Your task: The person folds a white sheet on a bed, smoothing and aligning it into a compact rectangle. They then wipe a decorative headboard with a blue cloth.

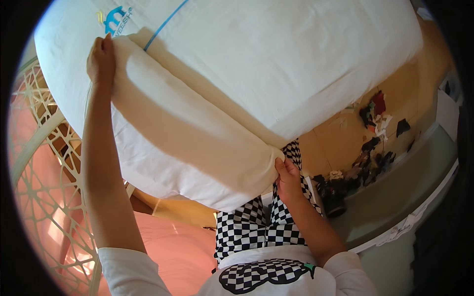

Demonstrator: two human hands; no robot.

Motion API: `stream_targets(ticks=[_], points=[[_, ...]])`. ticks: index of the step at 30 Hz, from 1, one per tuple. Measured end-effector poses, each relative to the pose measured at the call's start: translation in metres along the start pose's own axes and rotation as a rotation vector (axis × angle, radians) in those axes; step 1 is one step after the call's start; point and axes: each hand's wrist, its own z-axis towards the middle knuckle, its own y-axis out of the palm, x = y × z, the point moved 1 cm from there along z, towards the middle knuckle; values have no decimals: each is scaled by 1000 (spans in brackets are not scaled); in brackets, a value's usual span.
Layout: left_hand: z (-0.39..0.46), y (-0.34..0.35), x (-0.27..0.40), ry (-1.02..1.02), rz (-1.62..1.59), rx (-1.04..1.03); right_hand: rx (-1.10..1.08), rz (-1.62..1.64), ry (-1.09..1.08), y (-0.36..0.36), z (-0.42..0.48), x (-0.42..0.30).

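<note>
A large, puffy white fabric item [281, 63], a duvet or thick bedding, spreads in front of me with a blue line and a printed logo near its upper left. Its near end is folded over into a thick flap [192, 122]. My left hand [102, 61] grips the flap's far left corner, beside the logo. With thumb and fingers, my right hand [289, 179] pinches the flap's near right corner, just above my checkered trousers. What lies beneath the bedding is hidden.
A pale openwork lattice frame [55, 148] curves along the left, with pink fabric [177, 248] behind and below. Dark and coloured scraps [374, 159] lie on the tan floor [333, 140] at right, next to a dark round object [334, 203] and a grey-green surface [392, 199].
</note>
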Motion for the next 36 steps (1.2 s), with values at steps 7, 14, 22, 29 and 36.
stream_targets(ticks=[7, 14, 22, 29, 36], points=[[-54, -27, 15, 430, -63, 242, 285, -362, -590, 19, -27, -1], [-99, -20, 31, 641, -136, -11, 372, -222, -223, 20, -17, -10], [-98, -6, 29, 683, -116, 47, 391, -768, -769, 14, -30, -21], [-98, 0, 35, 684, -95, 50, 389, -451, -477, -9, 1, 5], [-139, -22, 71, 716, -39, 10, 433, -1055, -1285, 60, -53, -30]])
